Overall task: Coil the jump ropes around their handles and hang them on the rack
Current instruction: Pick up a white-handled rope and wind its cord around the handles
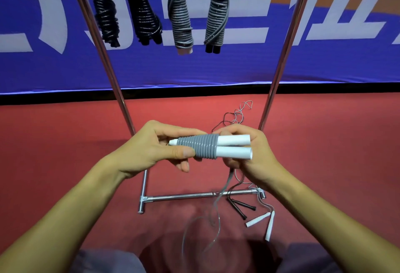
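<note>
Head view
Handles: two white handles (234, 147) lie side by side, long axis running left to right, between both hands.
Left hand (151, 147): grips the coiled end, thumb on the grey rope (200, 146).
Right hand (253, 155): curled round the bare handle ends; loose rope drops below it.
Rack (104, 56): straight ahead and above, four wound ropes hanging.
</note>
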The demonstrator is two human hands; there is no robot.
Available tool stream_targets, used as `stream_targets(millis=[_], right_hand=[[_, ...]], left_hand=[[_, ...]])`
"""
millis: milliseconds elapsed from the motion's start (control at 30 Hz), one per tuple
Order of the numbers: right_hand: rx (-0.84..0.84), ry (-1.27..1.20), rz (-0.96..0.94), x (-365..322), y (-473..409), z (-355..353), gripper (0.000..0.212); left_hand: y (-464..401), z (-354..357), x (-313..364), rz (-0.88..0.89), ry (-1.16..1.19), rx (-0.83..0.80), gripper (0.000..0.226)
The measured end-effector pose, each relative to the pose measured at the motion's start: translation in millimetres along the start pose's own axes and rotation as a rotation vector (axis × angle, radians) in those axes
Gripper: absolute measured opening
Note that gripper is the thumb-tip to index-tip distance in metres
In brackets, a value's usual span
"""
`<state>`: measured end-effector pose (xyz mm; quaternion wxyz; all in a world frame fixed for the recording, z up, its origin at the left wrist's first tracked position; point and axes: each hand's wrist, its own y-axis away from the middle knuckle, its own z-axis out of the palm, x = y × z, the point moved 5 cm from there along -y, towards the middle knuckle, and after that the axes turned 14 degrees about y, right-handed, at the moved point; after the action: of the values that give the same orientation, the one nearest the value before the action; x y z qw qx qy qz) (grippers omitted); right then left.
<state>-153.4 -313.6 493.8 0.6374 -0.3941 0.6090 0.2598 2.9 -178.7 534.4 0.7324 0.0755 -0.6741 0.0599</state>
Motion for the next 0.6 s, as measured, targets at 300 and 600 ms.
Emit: stream_targets(millis=[300, 600], right_hand=[[0.071, -0.080, 0.094, 12.6, 3.0, 13.1, 0.008], [0.155, -0.171, 0.227, 6.2, 7.8, 18.4, 0.037]], left_hand=[[-11.7, -0.4, -11.4, 0.051, 0.127, 0.232, 0.041], [-16.8, 5.3, -21.2, 0.117, 0.019, 0.240, 0.042]])
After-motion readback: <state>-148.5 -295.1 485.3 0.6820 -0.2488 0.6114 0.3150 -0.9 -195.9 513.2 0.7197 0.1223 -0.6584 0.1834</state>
